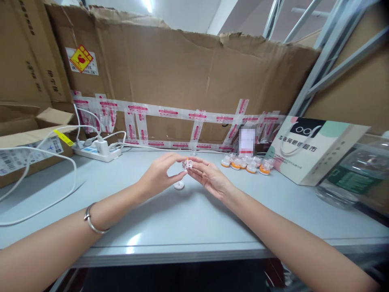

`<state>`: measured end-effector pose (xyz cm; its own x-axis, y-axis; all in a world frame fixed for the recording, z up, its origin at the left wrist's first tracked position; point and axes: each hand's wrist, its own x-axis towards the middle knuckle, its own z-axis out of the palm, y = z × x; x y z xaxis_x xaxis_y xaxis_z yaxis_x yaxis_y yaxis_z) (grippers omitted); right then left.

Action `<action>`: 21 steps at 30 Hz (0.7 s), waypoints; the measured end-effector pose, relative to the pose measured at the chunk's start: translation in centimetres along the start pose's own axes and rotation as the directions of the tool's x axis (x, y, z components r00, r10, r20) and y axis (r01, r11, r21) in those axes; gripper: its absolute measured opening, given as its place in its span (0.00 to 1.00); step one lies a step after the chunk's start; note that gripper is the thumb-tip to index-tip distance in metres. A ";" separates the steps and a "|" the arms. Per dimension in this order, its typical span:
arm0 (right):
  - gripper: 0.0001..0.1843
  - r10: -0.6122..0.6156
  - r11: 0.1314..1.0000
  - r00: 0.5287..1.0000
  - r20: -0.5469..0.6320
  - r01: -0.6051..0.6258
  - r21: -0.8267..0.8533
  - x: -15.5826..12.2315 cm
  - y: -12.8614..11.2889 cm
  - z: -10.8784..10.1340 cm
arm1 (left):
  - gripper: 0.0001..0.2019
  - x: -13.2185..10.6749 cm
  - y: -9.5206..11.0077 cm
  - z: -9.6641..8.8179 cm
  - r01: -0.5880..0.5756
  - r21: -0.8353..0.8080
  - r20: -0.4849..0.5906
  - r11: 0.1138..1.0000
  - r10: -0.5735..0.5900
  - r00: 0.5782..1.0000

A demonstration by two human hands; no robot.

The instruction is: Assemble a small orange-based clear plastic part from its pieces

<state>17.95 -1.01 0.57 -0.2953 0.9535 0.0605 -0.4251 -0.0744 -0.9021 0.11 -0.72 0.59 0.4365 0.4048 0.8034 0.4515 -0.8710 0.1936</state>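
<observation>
You have a small white-and-clear part (188, 164) raised just above the bench (182, 227), in front of the middle of its back edge. Your left hand (159, 173) is curled, thumb and forefinger nearly closed with the part pinched at their tips. Your right hand (214, 178) is loosely spread, its fingertips meeting the part from the other side; whether they grip or only steady it, you cannot tell from here. Below, nearer the bench's front edge, a white disc (179, 185) lies flat. Clear pieces with orange bases (251, 166) stand grouped toward the back right corner.

The part looks light, stiff and probably plastic, so expect it to feel smooth and a bit slippery. Its openwork side seems the fragile bit: take hold by the solid rim with fingertip pressure, and don't squeeze the thin pieces.
</observation>
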 end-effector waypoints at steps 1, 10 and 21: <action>0.15 0.000 1.000 1.000 0.007 0.000 -0.011 -0.1 0.0 0.0 | 0.12 0.0 0.2 0.1 -0.015 -0.003 0.015 1.000 0.015 1.000; 0.19 -0.005 1.000 0.999 0.045 0.006 -0.002 -0.5 0.3 0.2 | 0.12 -0.1 0.7 0.3 0.029 0.126 0.052 0.992 -0.036 0.998; 0.18 -0.015 1.000 0.999 0.033 0.015 0.012 -0.7 0.4 0.3 | 0.11 -0.2 0.4 0.2 -0.036 0.135 0.058 0.990 0.029 0.998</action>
<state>17.70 -1.80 0.26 -0.3170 0.9443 0.0884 -0.4397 -0.0637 -0.8959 0.37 -1.14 0.37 0.4936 0.3950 0.7748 0.5361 -0.8397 0.0865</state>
